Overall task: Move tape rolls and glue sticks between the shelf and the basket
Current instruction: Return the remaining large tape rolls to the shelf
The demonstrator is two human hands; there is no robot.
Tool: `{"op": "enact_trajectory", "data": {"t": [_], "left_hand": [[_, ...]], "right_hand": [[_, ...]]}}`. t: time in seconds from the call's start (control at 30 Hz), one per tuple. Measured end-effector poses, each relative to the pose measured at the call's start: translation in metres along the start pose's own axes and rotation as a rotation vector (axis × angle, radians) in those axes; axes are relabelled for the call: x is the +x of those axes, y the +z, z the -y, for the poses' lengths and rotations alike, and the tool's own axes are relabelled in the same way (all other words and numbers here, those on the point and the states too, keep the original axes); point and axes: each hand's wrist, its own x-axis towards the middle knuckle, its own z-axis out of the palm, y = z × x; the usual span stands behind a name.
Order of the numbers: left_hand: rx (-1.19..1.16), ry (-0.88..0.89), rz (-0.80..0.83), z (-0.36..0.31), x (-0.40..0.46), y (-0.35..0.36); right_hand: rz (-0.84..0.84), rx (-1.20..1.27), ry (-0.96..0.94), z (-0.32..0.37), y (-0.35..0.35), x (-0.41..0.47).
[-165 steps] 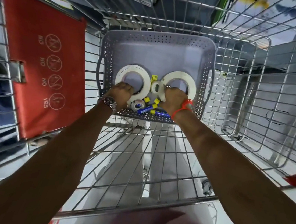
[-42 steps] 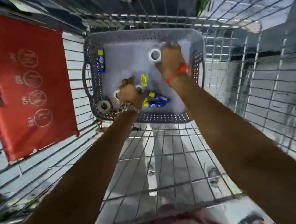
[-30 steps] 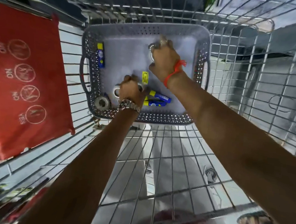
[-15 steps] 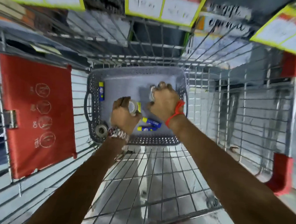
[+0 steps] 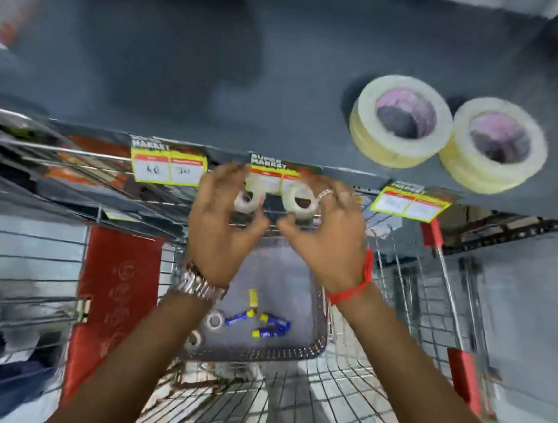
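Observation:
My left hand (image 5: 220,229) holds a small white tape roll (image 5: 246,201) and my right hand (image 5: 326,240) holds another small tape roll (image 5: 301,201). Both are raised in front of the dark shelf's (image 5: 187,91) front edge. Two large cream tape rolls (image 5: 400,120) (image 5: 494,144) lie flat on the shelf at the right. Below, the grey basket (image 5: 301,349) in the cart holds blue and yellow glue sticks (image 5: 270,326), a yellow glue stick (image 5: 253,297) and two small tape rolls (image 5: 214,320) (image 5: 195,338).
Yellow price tags (image 5: 168,167) (image 5: 409,202) hang along the shelf edge. The wire shopping cart (image 5: 284,411) stands under my arms, with a red child-seat flap (image 5: 115,283) at its left and red handle pieces (image 5: 464,372) at its right. Blurred packages sit top left.
Both hands lifted out of the basket, each with a small tape roll, up to the shelf edge. The view tilted upward, showing the shelf and the two large rolls on it.

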Motion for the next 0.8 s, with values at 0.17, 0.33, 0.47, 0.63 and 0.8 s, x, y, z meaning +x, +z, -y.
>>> {"op": "enact_trajectory", "data": {"t": [0.17, 0.33, 0.47, 0.63, 0.8], "left_hand": [[0.072, -0.031, 0.078, -0.015, 0.076, -0.009], [0.157, -0.126, 0.25, -0.011, 0.119, 0.006], [0.16, -0.106, 0.287, -0.002, 0.12, 0.016], [0.151, -0.114, 0.251, 0.005, 0.115, 0.023], [0.122, -0.009, 0.078, 0.002, 0.087, 0.006]], "right_hand": [[0.037, -0.125, 0.09, 0.008, -0.007, 0.06], [0.077, -0.16, 0.085, 0.007, -0.001, 0.094], [0.132, -0.181, 0.076, 0.003, 0.01, 0.098], [0.104, -0.136, 0.072, 0.002, 0.014, 0.096], [-0.144, 0.005, -0.059, 0.005, 0.004, 0.068]]}}
